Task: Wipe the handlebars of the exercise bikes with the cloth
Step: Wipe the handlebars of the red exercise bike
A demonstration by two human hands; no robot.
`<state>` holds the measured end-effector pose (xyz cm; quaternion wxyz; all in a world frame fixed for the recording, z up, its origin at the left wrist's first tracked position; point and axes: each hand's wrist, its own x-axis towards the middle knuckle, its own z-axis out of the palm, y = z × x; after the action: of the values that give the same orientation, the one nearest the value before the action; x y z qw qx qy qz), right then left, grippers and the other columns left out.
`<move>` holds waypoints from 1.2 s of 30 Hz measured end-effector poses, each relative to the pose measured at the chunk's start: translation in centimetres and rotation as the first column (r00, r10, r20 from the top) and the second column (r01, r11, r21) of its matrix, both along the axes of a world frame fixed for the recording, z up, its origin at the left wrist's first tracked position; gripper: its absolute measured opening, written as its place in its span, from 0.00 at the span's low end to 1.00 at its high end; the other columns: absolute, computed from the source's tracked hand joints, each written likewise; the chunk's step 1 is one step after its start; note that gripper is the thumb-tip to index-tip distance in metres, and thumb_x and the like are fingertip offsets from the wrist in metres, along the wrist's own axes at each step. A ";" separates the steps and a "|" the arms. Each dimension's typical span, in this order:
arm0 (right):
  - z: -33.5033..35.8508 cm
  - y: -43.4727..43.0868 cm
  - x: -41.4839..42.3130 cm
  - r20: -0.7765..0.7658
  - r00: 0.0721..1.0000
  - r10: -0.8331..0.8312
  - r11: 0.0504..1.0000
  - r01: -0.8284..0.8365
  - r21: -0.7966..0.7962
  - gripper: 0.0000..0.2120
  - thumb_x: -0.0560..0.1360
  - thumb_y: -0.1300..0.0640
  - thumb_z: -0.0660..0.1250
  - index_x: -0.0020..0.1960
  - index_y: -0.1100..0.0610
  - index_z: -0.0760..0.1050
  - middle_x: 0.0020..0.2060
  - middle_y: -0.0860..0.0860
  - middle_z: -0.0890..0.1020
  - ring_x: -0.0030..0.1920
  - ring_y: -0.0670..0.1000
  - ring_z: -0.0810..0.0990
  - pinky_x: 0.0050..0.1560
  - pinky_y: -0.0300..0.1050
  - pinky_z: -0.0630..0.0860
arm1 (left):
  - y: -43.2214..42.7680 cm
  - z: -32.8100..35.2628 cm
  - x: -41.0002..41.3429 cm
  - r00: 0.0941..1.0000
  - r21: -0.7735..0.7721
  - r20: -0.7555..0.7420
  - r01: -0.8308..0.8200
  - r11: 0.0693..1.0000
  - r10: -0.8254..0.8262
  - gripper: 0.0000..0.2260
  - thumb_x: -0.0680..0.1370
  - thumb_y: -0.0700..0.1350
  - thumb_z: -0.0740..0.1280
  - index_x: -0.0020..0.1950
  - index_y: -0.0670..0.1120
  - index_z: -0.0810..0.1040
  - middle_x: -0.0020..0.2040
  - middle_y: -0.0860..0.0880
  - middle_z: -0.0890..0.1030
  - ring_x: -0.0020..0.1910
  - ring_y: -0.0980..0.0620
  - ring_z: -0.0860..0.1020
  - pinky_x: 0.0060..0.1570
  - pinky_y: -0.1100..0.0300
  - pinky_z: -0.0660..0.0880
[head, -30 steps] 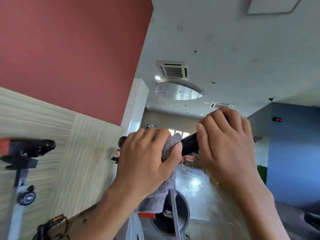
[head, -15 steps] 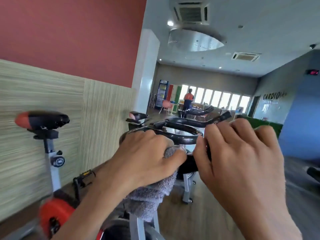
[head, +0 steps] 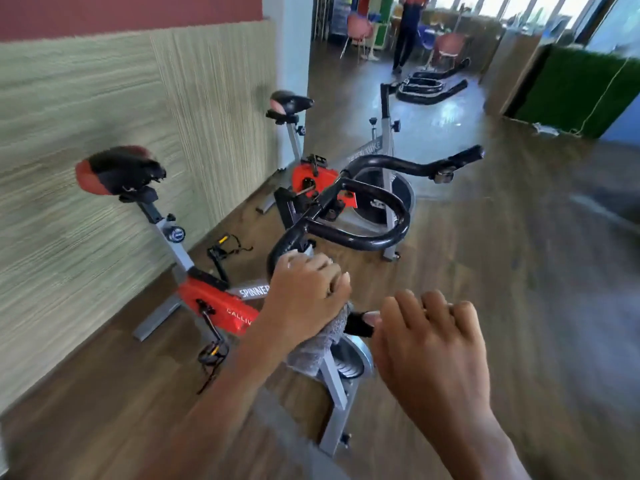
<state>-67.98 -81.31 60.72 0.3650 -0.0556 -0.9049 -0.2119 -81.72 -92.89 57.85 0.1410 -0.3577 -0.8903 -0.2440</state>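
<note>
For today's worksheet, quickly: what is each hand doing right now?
Left hand: holding the grey cloth wrapped on the handlebar.
Right hand: fingers curled beside the handlebar's end; grip cannot be told.

On the left runs a wall of pale, striped wood-grain panelling (head: 104, 116) under a dark red band (head: 121, 12), ending at a white pillar (head: 291, 46). The floor (head: 519, 271) is dark wood plank, with a bright sheen of daylight (head: 446, 112) far off. At the far end stand pink chairs (head: 360, 26) before a row of bright windows (head: 519, 5), and to the far right a green turf-covered partition (head: 571, 88) stands beside a blue wall (head: 621, 128).
</note>
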 end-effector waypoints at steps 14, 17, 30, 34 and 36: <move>1.7 -0.1 0.0 0.190 0.981 -0.032 0.999 0.035 -0.014 0.12 0.78 0.54 0.57 0.37 0.54 0.68 0.34 0.51 0.72 0.35 0.55 0.72 0.41 0.49 0.61 | -3.7 -2.5 0.5 0.999 0.049 0.037 -0.040 0.998 0.038 0.16 0.79 0.46 0.56 0.58 0.41 0.79 0.60 0.43 0.78 0.67 0.41 0.70 0.72 0.45 0.60; 1.3 0.0 0.1 0.191 0.981 -0.030 0.999 0.033 -0.009 0.11 0.79 0.53 0.57 0.38 0.54 0.68 0.35 0.51 0.72 0.37 0.55 0.72 0.41 0.49 0.62 | -2.9 -3.2 3.0 0.981 0.084 0.147 -0.138 0.987 0.124 0.24 0.84 0.50 0.49 0.71 0.35 0.67 0.74 0.37 0.65 0.77 0.38 0.54 0.76 0.46 0.51; 1.2 -0.4 0.2 0.219 0.975 -0.025 0.998 0.036 -0.047 0.11 0.77 0.55 0.53 0.40 0.56 0.70 0.37 0.54 0.74 0.39 0.56 0.72 0.45 0.50 0.64 | -1.6 2.2 -6.0 0.799 -0.263 0.560 -0.079 0.962 0.219 0.27 0.84 0.48 0.50 0.79 0.42 0.42 0.79 0.39 0.45 0.78 0.41 0.44 0.77 0.47 0.46; 0.9 -0.4 0.3 0.193 0.980 -0.040 0.996 0.055 -0.070 0.07 0.76 0.56 0.61 0.40 0.56 0.70 0.36 0.53 0.74 0.38 0.56 0.72 0.46 0.51 0.66 | -1.9 1.6 -4.4 0.883 -0.301 0.428 -0.064 0.951 0.195 0.26 0.84 0.45 0.50 0.79 0.39 0.45 0.79 0.38 0.46 0.78 0.43 0.44 0.76 0.51 0.43; 0.9 -0.6 0.2 0.183 0.982 -0.054 0.995 0.069 -0.078 0.08 0.76 0.56 0.61 0.39 0.56 0.70 0.35 0.53 0.73 0.38 0.56 0.72 0.45 0.51 0.66 | -2.2 1.0 -3.4 0.898 -0.290 0.387 -0.095 0.952 0.208 0.25 0.84 0.45 0.51 0.79 0.39 0.46 0.79 0.38 0.45 0.78 0.42 0.43 0.75 0.51 0.42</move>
<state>-67.82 -81.91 61.59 0.2722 -0.0795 -0.9401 -0.1892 -85.08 -95.06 58.82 -0.0806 -0.2425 -0.9496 -0.1813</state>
